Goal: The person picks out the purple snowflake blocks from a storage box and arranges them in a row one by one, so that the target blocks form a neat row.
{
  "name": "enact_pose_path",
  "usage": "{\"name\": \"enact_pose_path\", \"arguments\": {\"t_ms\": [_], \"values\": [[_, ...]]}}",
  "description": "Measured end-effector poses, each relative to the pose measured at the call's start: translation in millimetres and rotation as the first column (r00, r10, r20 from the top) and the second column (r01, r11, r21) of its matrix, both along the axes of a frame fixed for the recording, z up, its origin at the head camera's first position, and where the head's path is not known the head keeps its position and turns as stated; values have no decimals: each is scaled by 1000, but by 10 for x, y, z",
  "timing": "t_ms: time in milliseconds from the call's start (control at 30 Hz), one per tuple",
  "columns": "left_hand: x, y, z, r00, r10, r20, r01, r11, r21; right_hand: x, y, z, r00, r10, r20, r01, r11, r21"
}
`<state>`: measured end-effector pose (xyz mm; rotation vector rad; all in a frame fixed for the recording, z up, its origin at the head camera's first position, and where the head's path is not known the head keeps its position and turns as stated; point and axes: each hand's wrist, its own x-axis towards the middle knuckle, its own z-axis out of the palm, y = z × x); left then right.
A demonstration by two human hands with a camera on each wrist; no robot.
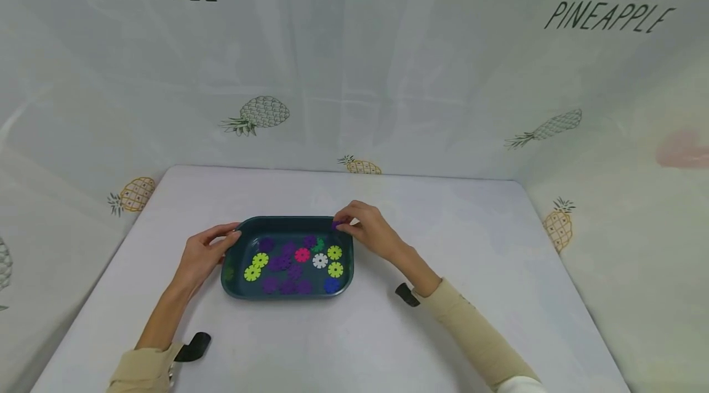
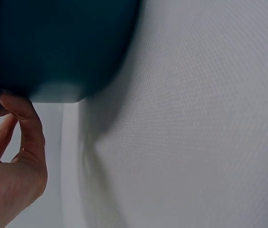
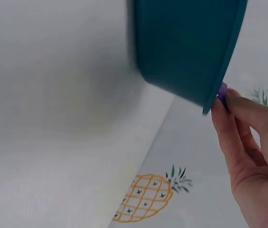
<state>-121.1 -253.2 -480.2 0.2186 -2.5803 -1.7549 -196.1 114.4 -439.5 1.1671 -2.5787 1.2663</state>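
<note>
A dark teal tray [image 1: 285, 297] lies on the table with several notched plastic discs in it. Its back left corner is pinched by my left hand [image 1: 206, 253], thumb on the rim and fingers outside; in the left wrist view the thumb [image 2: 22, 107] presses the tray's edge. At the back right corner my right hand [image 1: 365, 228] pinches a purple disc [image 3: 222, 92] between thumb and fingertips, right at the rim. Inside the tray are purple discs [image 1: 288, 286], yellow-green discs [image 1: 260, 259], a pink disc [image 1: 302, 255], a white disc [image 1: 320, 261], a blue disc [image 1: 332, 285] and a green piece [image 1: 318, 245].
The white tabletop [image 1: 354, 344] reaches out around the tray on all sides. Behind it hangs a pale curtain [image 1: 388, 73] printed with pineapples and lettering. Black straps [image 1: 194, 347] show at both wrists, below the beige sleeves [image 1: 476, 331].
</note>
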Motion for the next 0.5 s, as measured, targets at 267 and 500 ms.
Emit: {"name": "enact_pose_path", "arguments": {"t_ms": [267, 500], "values": [[10, -7, -5, 1000, 0, -9, 0, 1000, 14, -125, 144, -32, 981, -191, 44, 194, 979, -62], [3, -16, -25, 1000, -4, -1, 4, 999, 32, -248, 269, -149, 956, -293, 21, 294, 952, -87]]}}
